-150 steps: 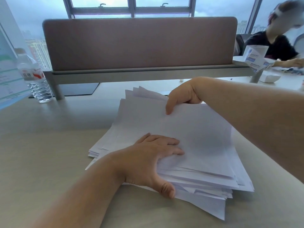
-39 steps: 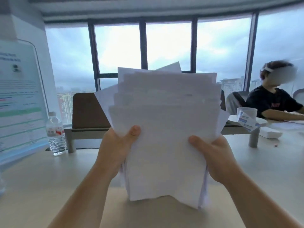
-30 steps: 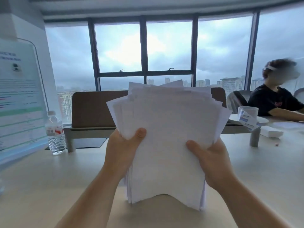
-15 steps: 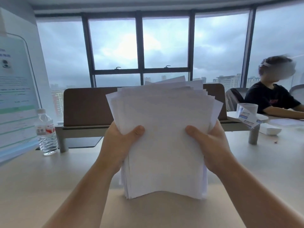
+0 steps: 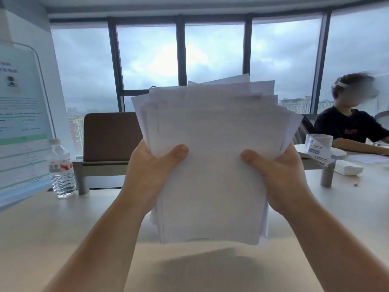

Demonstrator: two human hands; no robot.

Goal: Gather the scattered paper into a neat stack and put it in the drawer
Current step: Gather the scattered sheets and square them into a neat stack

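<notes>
I hold a thick stack of white paper upright in front of me, its lower edge lifted a little above the beige desk. My left hand grips the stack's left side with the thumb across the front sheet. My right hand grips its right side the same way. The top edges of the sheets are uneven and fan out; the bottom edges are nearly level. No drawer is in view.
A water bottle stands at the left beside a printed sign. A brown desk divider runs behind the stack. At the right a person in a black shirt sits by a tilted white box.
The stack has gone from lying flat under my hands to upright between them. In the last half second it rose off the desk after dropping onto it.
</notes>
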